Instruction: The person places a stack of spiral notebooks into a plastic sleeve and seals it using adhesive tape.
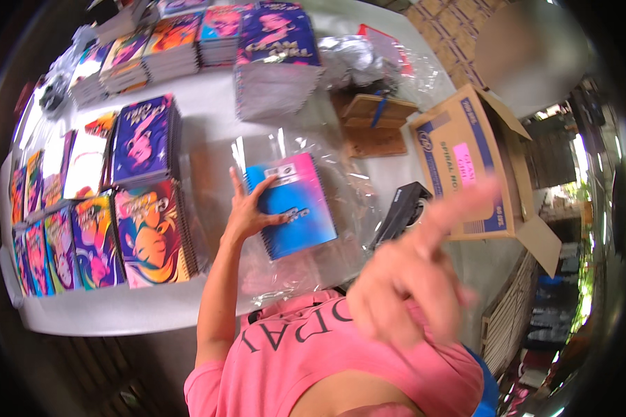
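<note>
Under the splayed left hand [247, 212], a blue-pink notebook [302, 200], long axis pointing away, leftward-tilted (right hand [412, 281] loosely curled, index extended).

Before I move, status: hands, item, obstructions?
Left fingers spread on blue-and-pink spiral-bound notebook. Right fingers raised, blurred, overlapping brown cardboard box in view. Crinkled clear plastic around notebook.

The left hand [247, 213] hides part of the spiral notebook [299, 203]. Beside the grip, the barcode sticker [283, 174] is too small to read; farther right, the blurred right hand [412, 281] partly covers the carton [438, 163].
</note>
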The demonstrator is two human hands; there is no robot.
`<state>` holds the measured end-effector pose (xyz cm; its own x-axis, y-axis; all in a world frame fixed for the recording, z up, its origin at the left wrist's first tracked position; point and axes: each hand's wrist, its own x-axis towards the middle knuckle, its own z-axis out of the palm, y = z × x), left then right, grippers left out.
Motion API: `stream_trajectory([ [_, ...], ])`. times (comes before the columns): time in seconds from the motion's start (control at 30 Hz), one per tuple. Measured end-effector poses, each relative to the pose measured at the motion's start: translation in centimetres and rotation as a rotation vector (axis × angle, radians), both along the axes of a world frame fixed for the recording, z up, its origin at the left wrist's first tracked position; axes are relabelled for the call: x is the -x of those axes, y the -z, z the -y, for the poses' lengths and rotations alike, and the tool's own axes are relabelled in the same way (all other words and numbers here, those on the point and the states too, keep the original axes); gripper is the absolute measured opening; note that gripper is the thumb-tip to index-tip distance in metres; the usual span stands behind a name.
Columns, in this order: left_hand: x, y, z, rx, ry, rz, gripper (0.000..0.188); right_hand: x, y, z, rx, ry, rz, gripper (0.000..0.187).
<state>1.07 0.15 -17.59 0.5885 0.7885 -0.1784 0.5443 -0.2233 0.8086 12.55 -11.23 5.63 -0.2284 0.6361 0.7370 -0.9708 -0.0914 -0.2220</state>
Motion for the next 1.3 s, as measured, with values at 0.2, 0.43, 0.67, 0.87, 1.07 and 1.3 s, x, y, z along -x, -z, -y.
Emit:
stream_trajectory([
  [0.2, -0.3, -0.1, -0.1, -0.004, 0.025, 0.071, 0.096, 0.8, -0.4, 0.9, -0.332, -0.198, -0.052, 0.018],
  [0.43, -0.3, 1.9, -0.5, -0.12, 0.034, 0.092, 0.096, -1.2, -2.9, 0.5, -0.19, 0.102, 0.291, 0.067],
  [0.67, -0.3, 1.4, -0.3, -0.05, 0.057, -0.008, 0.096, -1.2, 1.5, 0.7, 0.295, 0.78, 1.43, 0.08],
  [0.87, -0.1, 0.6, 0.0, 0.002, 0.025, -0.005, 0.097, -5.2, 17.6, -5.3, 0.575, 0.627, 1.748, 0.085],
  [1.07, -0.1, 0.6, 0.0, 0.02, 0.047, -0.024, 0.098, -5.3, 19.3, -7.0, 0.532, 0.87, 2.312, 0.096],
  [1.3, -0.3, 2.1, 0.1, -0.007, 0.007, 0.095, 0.116, -10.9, 20.3, -2.9, 0.714, 1.262, 2.274, 0.103],
])
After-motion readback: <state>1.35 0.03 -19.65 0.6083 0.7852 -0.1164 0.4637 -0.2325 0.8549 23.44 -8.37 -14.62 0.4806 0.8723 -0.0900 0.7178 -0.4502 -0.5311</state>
